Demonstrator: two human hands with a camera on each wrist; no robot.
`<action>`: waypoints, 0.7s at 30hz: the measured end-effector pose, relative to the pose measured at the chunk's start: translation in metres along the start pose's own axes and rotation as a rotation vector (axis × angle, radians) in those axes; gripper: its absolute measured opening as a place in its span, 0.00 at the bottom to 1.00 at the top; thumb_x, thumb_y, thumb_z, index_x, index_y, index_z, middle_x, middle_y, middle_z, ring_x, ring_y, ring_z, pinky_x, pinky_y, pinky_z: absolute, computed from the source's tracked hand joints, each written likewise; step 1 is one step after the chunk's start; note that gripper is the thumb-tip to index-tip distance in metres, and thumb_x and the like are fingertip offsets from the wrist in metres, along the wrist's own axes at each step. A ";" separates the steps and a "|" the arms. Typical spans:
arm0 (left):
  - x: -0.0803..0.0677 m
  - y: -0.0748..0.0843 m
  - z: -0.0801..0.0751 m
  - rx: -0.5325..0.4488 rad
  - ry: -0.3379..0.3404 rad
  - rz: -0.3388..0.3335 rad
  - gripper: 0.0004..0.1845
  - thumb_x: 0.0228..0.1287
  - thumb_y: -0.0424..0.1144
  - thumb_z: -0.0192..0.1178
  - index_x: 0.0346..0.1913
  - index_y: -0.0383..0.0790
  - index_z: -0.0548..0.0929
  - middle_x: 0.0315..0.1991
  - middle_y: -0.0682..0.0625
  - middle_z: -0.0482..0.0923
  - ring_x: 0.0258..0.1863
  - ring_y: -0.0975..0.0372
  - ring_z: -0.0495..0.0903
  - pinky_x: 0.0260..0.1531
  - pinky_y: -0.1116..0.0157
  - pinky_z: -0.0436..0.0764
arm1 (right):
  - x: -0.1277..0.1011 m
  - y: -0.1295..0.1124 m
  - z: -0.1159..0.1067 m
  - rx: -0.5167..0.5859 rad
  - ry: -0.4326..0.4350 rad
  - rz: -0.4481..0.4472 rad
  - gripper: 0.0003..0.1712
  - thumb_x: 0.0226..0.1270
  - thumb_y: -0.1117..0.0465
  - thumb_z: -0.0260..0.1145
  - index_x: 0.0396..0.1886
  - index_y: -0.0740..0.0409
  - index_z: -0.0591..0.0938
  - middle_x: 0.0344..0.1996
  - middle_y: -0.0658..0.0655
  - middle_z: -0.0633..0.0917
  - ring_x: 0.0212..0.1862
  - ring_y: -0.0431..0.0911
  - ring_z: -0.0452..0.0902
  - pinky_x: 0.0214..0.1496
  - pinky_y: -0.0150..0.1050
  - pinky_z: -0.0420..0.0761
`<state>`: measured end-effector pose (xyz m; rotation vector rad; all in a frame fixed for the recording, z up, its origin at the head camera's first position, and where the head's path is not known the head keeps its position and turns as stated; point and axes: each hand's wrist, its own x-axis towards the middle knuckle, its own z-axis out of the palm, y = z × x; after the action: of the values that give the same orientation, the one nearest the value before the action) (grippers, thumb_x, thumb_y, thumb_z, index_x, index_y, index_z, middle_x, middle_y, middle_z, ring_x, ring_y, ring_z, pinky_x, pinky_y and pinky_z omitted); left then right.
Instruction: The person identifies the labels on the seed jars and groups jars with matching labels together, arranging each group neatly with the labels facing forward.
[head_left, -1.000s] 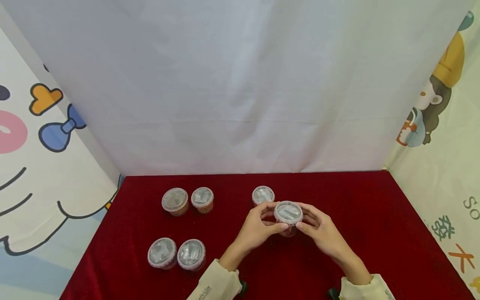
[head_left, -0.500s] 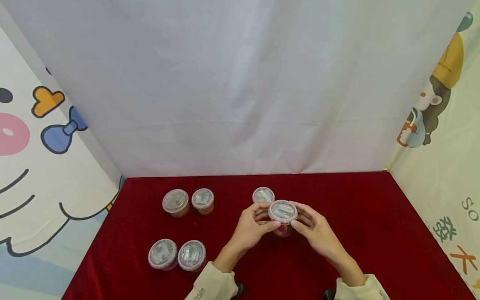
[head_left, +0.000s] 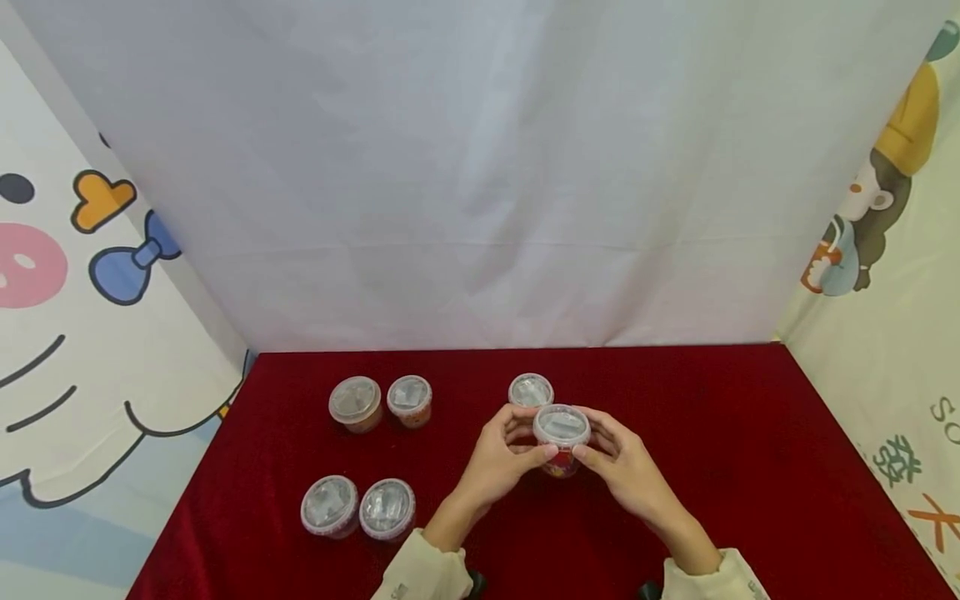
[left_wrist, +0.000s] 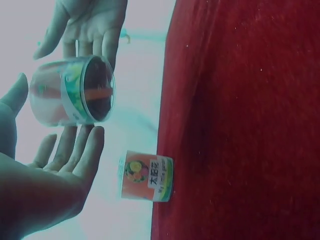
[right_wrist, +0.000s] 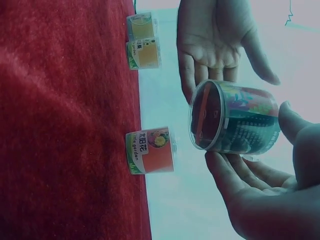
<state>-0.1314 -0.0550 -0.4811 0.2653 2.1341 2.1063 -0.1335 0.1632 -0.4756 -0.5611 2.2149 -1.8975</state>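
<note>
Two hands meet over the red worktop (head_left: 712, 467), and between them we see one small lidded cup (head_left: 561, 439) held clear of the cloth. Our left hand (head_left: 504, 454) cradles the cup from its left side, fingers (left_wrist: 75, 150) fairly straight under it and thumb up near the lid. Our right hand (head_left: 618, 462) mirrors it from the cup's right side, fingers (right_wrist: 235, 180) lightly bent beneath the wall and the thumb over the top. In both wrist views the cup (left_wrist: 70, 91) lies across the fingertips with the palms well open, so it is supported more than clenched; its clear base (right_wrist: 205, 116) faces the worktop.

Just beyond the held cup stands a second cup (head_left: 530, 390), upright on the worktop, its orange label (left_wrist: 147, 177) showing fruit. Left of the held cup and nearer us sit a pair of cups (head_left: 358, 508) side by side, touching. Farther back on that same left side stand another two cups (head_left: 381, 402), close together. Behind everything hangs a white backdrop (head_left: 480, 183).
</note>
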 end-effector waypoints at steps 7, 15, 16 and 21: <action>-0.002 0.000 -0.004 0.003 -0.051 -0.010 0.30 0.73 0.35 0.69 0.74 0.32 0.73 0.67 0.36 0.79 0.65 0.47 0.80 0.62 0.56 0.82 | -0.001 -0.002 0.000 0.033 -0.039 0.005 0.31 0.82 0.65 0.63 0.78 0.70 0.67 0.71 0.74 0.73 0.71 0.55 0.75 0.61 0.32 0.81; -0.006 0.001 -0.001 -0.024 0.079 -0.013 0.29 0.66 0.32 0.75 0.67 0.30 0.79 0.59 0.37 0.85 0.57 0.52 0.85 0.46 0.71 0.84 | 0.001 -0.003 0.008 0.024 0.010 0.030 0.32 0.79 0.66 0.66 0.77 0.68 0.69 0.70 0.72 0.75 0.69 0.65 0.74 0.59 0.33 0.82; -0.006 0.001 0.000 -0.025 0.089 -0.012 0.29 0.65 0.33 0.76 0.66 0.30 0.79 0.59 0.37 0.85 0.57 0.52 0.85 0.46 0.71 0.84 | 0.002 -0.003 0.009 0.025 0.012 0.029 0.32 0.78 0.66 0.66 0.77 0.68 0.69 0.70 0.72 0.75 0.69 0.65 0.74 0.58 0.33 0.82; -0.007 0.000 0.001 -0.007 0.094 -0.008 0.30 0.64 0.36 0.78 0.65 0.30 0.79 0.59 0.39 0.84 0.57 0.55 0.84 0.47 0.70 0.83 | 0.003 -0.003 0.011 0.015 0.011 0.019 0.31 0.77 0.67 0.67 0.75 0.69 0.70 0.69 0.73 0.76 0.68 0.65 0.75 0.58 0.32 0.83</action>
<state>-0.1244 -0.0558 -0.4808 0.1605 2.1743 2.1624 -0.1319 0.1511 -0.4742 -0.5266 2.2030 -1.9113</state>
